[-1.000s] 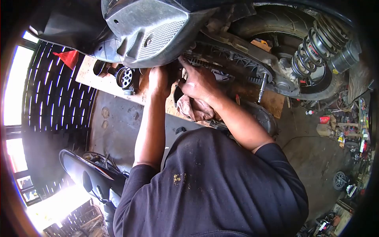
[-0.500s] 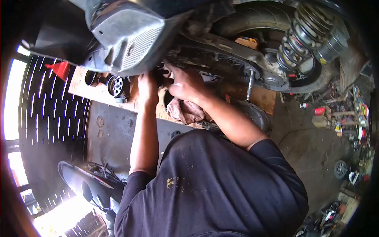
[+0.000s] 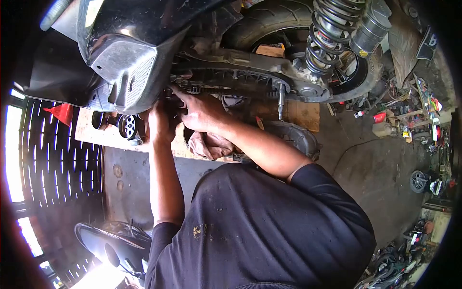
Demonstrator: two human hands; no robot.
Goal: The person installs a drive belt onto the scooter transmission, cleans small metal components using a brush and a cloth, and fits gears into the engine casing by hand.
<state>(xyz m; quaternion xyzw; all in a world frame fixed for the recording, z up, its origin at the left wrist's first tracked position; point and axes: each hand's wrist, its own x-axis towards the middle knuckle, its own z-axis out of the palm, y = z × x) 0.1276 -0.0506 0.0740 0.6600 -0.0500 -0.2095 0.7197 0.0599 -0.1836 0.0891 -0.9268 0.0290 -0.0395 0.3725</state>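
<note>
Both my hands are close together beside the open drive housing (image 3: pixel 231 70) of a scooter, just right of its scuffed grey footrest panel (image 3: pixel 126 72). My left hand (image 3: pixel 161 123) is bent inward around something dark, with its fingertips hidden. From the right reaches my right hand (image 3: pixel 199 111), its index finger stretched up to the housing and the other fingers curled by the dark part. What lies between the hands is too dark to make out. A crumpled pinkish rag (image 3: pixel 210 146) lies just below my right hand.
A wooden board (image 3: pixel 303 113) lies under the scooter. Round black parts (image 3: pixel 129 126) and a red funnel (image 3: pixel 61 114) are at the left. A metal cover (image 3: pixel 296 137) lies right of the rag. Above are the rear tyre (image 3: pixel 269 21) and spring (image 3: pixel 323 38).
The camera view has shifted, so the scooter and board appear farther left. My hands stay together at the same place on the scooter, with little visible change in their pose.
</note>
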